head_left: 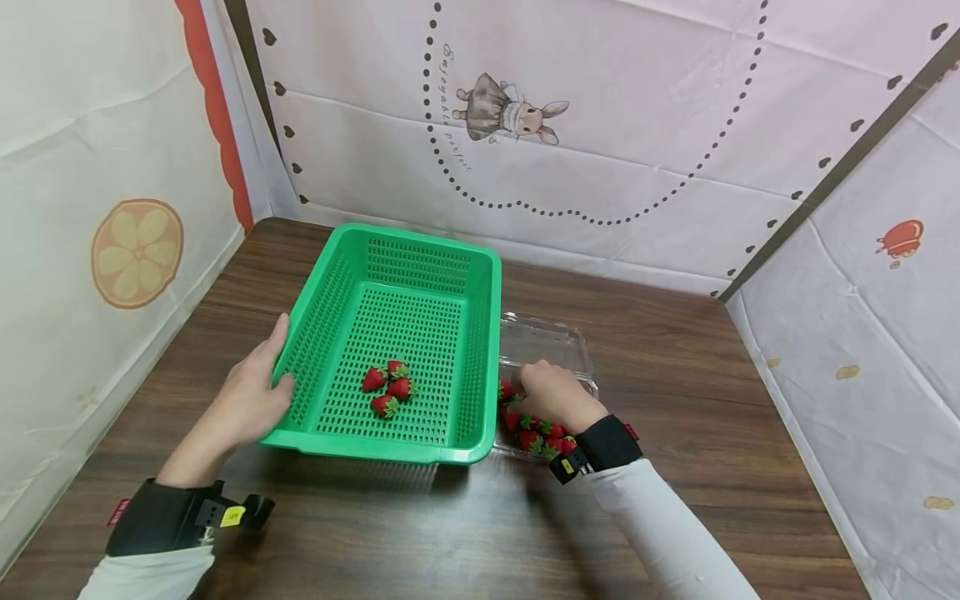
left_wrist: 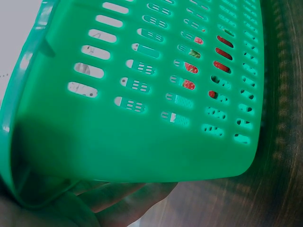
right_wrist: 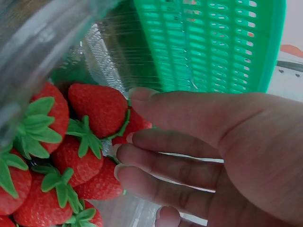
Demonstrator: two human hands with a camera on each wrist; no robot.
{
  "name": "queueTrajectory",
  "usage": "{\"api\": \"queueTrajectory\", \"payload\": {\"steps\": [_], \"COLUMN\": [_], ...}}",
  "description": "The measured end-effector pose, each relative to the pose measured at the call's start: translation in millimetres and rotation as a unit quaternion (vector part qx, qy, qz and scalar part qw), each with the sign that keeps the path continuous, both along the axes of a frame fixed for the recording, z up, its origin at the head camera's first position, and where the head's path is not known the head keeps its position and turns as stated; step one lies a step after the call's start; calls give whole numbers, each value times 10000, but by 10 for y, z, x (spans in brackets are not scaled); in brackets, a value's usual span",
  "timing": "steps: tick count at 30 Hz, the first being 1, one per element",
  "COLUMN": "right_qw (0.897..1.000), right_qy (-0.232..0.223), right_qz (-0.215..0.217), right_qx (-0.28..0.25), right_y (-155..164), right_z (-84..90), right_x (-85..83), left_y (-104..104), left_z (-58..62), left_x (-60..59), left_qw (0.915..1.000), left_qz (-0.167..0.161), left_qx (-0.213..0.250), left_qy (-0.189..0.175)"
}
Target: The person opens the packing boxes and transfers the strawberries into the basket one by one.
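Note:
My left hand (head_left: 251, 392) grips the left rim of a green plastic basket (head_left: 360, 446), thumb over the edge and fingers outside; in the left wrist view the fingers (left_wrist: 128, 203) show below its slotted wall. Several red strawberries (head_left: 401, 388) with green leaves lie on the basket floor. To the right, my right hand (head_left: 558, 396) reaches into a clear plastic box of strawberries (head_left: 529, 439). In the right wrist view, its thumb and nearly straight fingers lie right at a partly hidden strawberry (right_wrist: 136, 122), beside another strawberry (right_wrist: 97, 108).
The box's clear lid (head_left: 547, 343) lies folded back behind it, close along the basket's right side. Dark wood tabletop (head_left: 675, 358) extends to the right and in front. Printed white cloth walls (head_left: 615, 117) enclose the table at the back and sides.

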State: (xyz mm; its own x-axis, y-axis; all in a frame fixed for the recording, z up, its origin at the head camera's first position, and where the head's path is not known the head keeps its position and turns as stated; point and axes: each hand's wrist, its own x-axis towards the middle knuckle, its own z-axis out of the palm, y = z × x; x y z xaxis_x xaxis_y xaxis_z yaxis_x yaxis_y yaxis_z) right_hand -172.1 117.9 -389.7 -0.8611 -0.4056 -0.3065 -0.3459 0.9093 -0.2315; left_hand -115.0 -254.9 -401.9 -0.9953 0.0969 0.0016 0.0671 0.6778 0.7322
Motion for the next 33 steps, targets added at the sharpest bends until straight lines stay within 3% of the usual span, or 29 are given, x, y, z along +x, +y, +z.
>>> {"api": "queueTrajectory", "payload": {"steps": [13, 21, 33], "right_qw": [9993, 9989, 9987], "right_qy": [226, 123, 172], "right_qz": [181, 416, 398], "right_qx": [222, 202, 268], "right_y": [-76, -108, -103], "right_z": [-67, -84, -68], "right_x": [3, 17, 35], "left_y": [-6, -6, -11], "left_z": [10, 6, 2], "left_x": [8, 10, 10], "left_qw": [10000, 9999, 9999], "left_qz": [-31, -48, -40], "left_qx": [31, 39, 87], "left_qy": [75, 115, 39]}}
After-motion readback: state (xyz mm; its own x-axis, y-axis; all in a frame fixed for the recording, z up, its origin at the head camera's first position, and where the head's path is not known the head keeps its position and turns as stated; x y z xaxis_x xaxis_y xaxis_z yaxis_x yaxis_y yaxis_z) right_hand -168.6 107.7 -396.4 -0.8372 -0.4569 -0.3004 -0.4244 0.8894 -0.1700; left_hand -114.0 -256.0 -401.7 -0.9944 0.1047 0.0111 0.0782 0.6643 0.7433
